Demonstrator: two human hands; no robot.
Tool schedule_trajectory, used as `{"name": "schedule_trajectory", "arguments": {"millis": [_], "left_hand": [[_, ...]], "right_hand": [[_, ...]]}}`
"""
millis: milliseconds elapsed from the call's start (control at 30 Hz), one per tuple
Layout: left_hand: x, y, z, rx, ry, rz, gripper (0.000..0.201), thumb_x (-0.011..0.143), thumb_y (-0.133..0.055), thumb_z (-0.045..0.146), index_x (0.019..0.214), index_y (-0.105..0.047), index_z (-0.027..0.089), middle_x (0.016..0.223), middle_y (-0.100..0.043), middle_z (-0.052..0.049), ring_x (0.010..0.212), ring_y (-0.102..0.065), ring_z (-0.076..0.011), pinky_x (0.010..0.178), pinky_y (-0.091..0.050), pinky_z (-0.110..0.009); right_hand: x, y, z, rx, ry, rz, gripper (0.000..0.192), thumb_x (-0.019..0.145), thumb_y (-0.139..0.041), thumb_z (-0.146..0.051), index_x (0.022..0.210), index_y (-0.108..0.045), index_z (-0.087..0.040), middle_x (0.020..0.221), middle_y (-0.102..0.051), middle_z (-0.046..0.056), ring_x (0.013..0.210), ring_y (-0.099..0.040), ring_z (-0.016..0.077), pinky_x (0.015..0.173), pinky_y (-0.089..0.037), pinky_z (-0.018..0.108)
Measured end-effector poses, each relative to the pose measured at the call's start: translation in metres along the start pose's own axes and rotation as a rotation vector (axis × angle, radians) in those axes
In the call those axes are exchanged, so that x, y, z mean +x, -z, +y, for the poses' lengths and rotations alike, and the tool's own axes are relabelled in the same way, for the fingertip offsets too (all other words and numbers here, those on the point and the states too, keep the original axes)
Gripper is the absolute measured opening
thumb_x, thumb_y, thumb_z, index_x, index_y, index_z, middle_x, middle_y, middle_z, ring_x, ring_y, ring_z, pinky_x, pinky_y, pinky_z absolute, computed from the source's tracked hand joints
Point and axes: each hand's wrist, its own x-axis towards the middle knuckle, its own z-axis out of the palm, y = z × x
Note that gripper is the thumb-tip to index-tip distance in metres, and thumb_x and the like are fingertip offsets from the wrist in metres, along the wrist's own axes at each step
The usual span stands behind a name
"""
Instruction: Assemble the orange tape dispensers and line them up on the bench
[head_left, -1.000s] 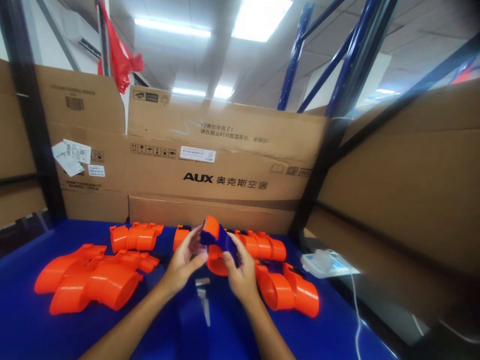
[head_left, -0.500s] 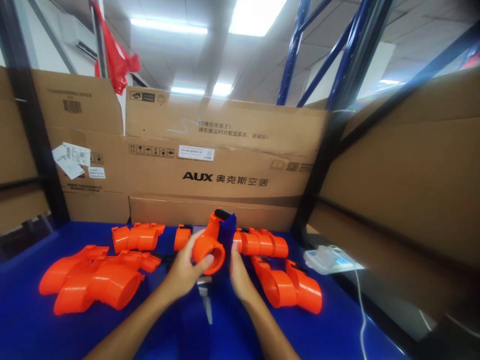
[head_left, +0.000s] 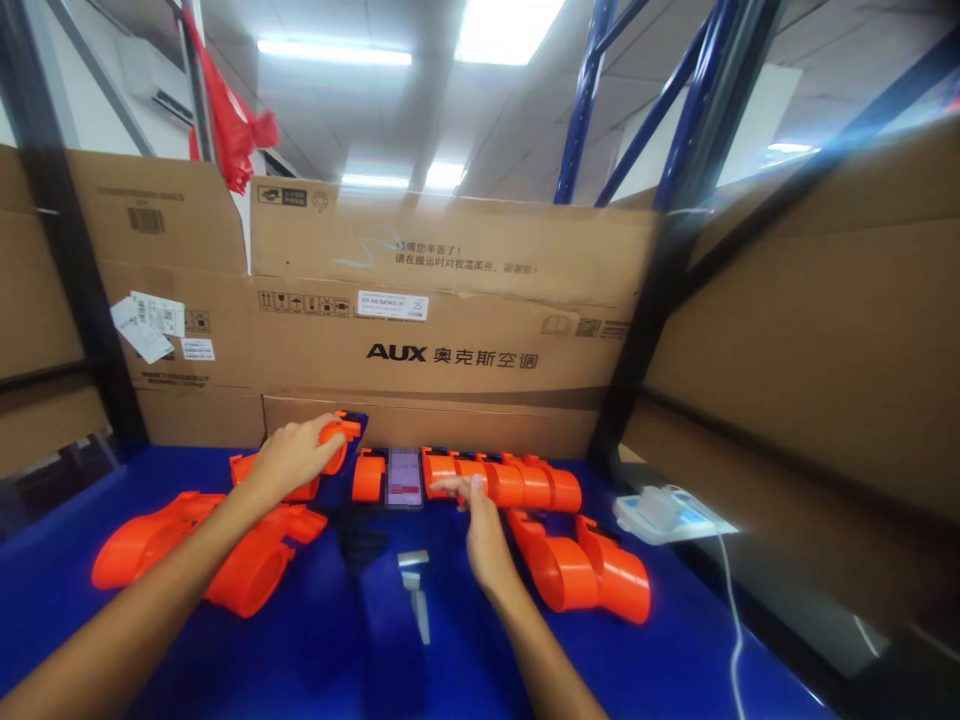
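Observation:
In the head view my left hand (head_left: pixel 296 455) is closed round an orange plastic tape dispenser (head_left: pixel 339 440) with a blue piece at its end. The hand holds it above the back left of the blue table, partly in front of another group of orange dispensers (head_left: pixel 244 468). My right hand (head_left: pixel 484 525) is empty, with fingers apart and reaching leftward. Its fingertips are in front of a row of orange dispensers (head_left: pixel 525 485); I cannot tell whether they touch. A phone with a lit screen (head_left: pixel 405 478) lies between this row and a single orange dispenser (head_left: pixel 368 477).
Several larger-looking orange dispensers (head_left: pixel 251 575) lie at front left, partly behind my left forearm. Two more (head_left: pixel 611 575) lie at right. Small metal pieces (head_left: pixel 418 600) lie mid-table. A white power strip (head_left: pixel 667 515) with a cable is at the right edge. Cardboard (head_left: pixel 450 390) walls the back.
My left hand has carried the orange dispenser from the middle to the back left. My right hand has come off it, its fingers now spread, and the phone and metal pieces show more fully.

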Motion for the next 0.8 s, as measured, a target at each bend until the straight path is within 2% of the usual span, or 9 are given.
{"name": "schedule_trajectory", "arguments": {"millis": [100, 233, 400, 633, 800], "left_hand": [[0.009, -0.011, 0.002, 0.158, 0.003, -0.092, 0.048, 0.087, -0.042, 0.053, 0.122, -0.066, 0.029, 0.101, -0.075, -0.013, 0.095, -0.069, -0.0369, 0.082, -0.047, -0.044], [0.016, -0.027, 0.011, 0.243, -0.038, -0.14, 0.051, 0.089, -0.039, 0.051, 0.122, -0.065, 0.023, 0.099, -0.075, -0.017, 0.095, -0.068, -0.0368, 0.079, -0.046, -0.043], [0.02, -0.042, 0.014, 0.283, -0.089, -0.147, 0.048, 0.09, -0.041, 0.049, 0.118, -0.067, 0.02, 0.099, -0.074, -0.018, 0.102, -0.066, -0.0351, 0.09, -0.04, -0.045], [0.026, -0.05, 0.001, 0.298, -0.089, -0.172, 0.048, 0.092, -0.037, 0.048, 0.111, -0.069, 0.02, 0.096, -0.076, -0.018, 0.101, -0.067, -0.0325, 0.096, -0.035, -0.046], [0.024, -0.064, -0.003, 0.274, -0.086, -0.215, 0.054, 0.094, -0.03, 0.05, 0.106, -0.071, 0.017, 0.094, -0.076, -0.018, 0.101, -0.068, -0.032, 0.105, -0.026, -0.053]], "right_hand": [[0.0, 0.001, -0.004, -0.003, 0.008, 0.0, 0.074, 0.095, -0.02, -0.07, 0.096, -0.076, -0.021, 0.092, -0.074, 0.007, 0.094, -0.063, 0.0261, 0.094, -0.043, 0.038], [0.001, 0.003, -0.003, 0.008, 0.009, 0.014, 0.073, 0.094, -0.022, -0.07, 0.097, -0.076, -0.021, 0.094, -0.074, 0.007, 0.092, -0.063, 0.0263, 0.095, -0.042, 0.039], [0.001, 0.004, -0.002, 0.029, -0.007, 0.034, 0.073, 0.095, -0.021, -0.069, 0.098, -0.076, -0.02, 0.096, -0.074, 0.008, 0.094, -0.062, 0.0267, 0.096, -0.041, 0.039], [-0.001, 0.004, -0.004, 0.034, 0.001, 0.032, 0.069, 0.095, -0.026, -0.068, 0.094, -0.076, -0.021, 0.094, -0.073, 0.008, 0.09, -0.063, 0.026, 0.094, -0.04, 0.037], [-0.001, 0.003, -0.003, 0.021, 0.006, 0.037, 0.07, 0.095, -0.026, -0.068, 0.094, -0.076, -0.02, 0.091, -0.073, 0.007, 0.088, -0.062, 0.0253, 0.093, -0.041, 0.037]]}}
